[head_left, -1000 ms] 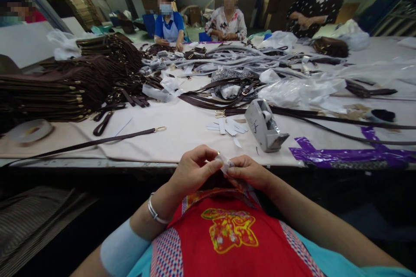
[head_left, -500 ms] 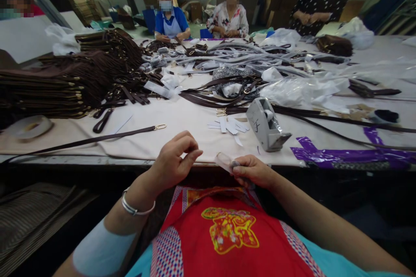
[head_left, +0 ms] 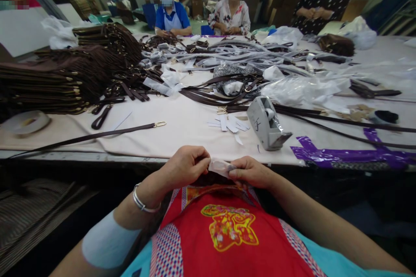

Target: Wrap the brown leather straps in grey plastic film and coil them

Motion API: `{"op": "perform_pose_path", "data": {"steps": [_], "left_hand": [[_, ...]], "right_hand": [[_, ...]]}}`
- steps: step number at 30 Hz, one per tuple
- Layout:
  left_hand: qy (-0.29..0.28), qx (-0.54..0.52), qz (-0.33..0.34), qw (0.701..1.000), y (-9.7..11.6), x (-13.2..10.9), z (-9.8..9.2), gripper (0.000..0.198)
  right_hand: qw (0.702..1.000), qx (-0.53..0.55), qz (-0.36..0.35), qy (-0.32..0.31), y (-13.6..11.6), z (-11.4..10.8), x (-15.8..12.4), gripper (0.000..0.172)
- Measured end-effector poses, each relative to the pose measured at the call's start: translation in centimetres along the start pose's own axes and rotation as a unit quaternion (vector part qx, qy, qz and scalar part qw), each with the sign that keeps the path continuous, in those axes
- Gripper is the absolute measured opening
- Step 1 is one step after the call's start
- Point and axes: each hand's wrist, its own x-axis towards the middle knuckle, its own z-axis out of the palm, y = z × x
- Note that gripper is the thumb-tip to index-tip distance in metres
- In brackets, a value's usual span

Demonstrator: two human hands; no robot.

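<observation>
A small oblong piece in whitish, half see-through wrapping (head_left: 219, 166) is held just off the table's front edge, above my lap. My right hand (head_left: 252, 171) grips its right end between thumb and fingers. At the other end, the thumb and forefinger of my left hand (head_left: 187, 165) pinch the edge of the wrapping. What lies inside the wrapping I cannot make out. On the table beyond are loose white paper strips (head_left: 229, 124) and a grey tape dispenser (head_left: 267, 123). A dark brown strap with a gold clasp (head_left: 130, 130) lies to the left.
Dark brown stacked leather goods (head_left: 42, 84) fill the left side, with a tape roll (head_left: 26, 122) before them. Grey-wrapped straps (head_left: 224, 54) and clear plastic (head_left: 299, 91) cover the middle. Purple tape (head_left: 344, 153) marks the right front edge. Several people stand or sit across the table.
My left hand has moved right and down, and its fingers now meet the left end of the wrapped piece. My right hand keeps its hold, nearly in place.
</observation>
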Motion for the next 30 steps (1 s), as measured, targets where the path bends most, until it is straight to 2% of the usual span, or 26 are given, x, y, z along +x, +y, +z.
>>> {"op": "perform_pose_path", "data": {"steps": [3, 7, 10, 12, 16, 21, 24, 27, 28, 30], "left_hand": [[-0.016, -0.012, 0.002, 1.0, 0.0, -0.1, -0.1, 0.016], [0.012, -0.087, -0.029, 0.996, -0.3, 0.1, 0.2, 0.012], [-0.023, -0.175, -0.07, 0.982, -0.4, 0.3, 0.4, 0.018], [-0.045, -0.182, -0.079, 0.979, -0.4, 0.4, 0.5, 0.022], [-0.03, -0.11, -0.056, 0.992, -0.3, 0.6, 0.3, 0.018], [-0.076, -0.037, -0.041, 0.996, 0.0, 0.6, 0.2, 0.02], [-0.028, 0.086, 0.03, 0.995, -0.1, 0.7, 0.7, 0.019], [0.016, 0.223, 0.122, 0.967, -1.0, 0.7, 0.5, 0.018], [0.034, 0.255, 0.134, 0.957, -1.3, 0.7, 0.2, 0.017], [0.082, 0.273, 0.115, 0.952, -1.5, 0.7, -0.8, 0.017]], "right_hand": [[1.0, -0.003, 0.009, -0.01, -0.1, -0.2, -0.2, 0.041], [1.0, -0.002, -0.001, -0.027, -0.3, -0.4, -0.3, 0.04], [0.999, -0.006, -0.009, -0.032, -0.2, -0.5, -0.2, 0.04], [0.999, -0.011, -0.009, -0.033, -0.2, -0.5, -0.2, 0.04], [0.999, -0.013, -0.004, -0.034, -0.1, -0.5, -0.1, 0.039], [0.999, -0.001, 0.0, -0.05, -0.4, -0.5, -0.4, 0.038], [0.999, 0.001, 0.011, -0.045, -0.8, -0.5, -0.6, 0.038], [0.999, 0.0, 0.027, -0.045, -1.1, -0.5, -0.9, 0.039], [0.998, -0.002, 0.031, -0.046, -1.2, -0.6, -1.0, 0.039], [0.998, -0.012, 0.038, -0.048, -1.3, -0.8, -1.2, 0.038]]}}
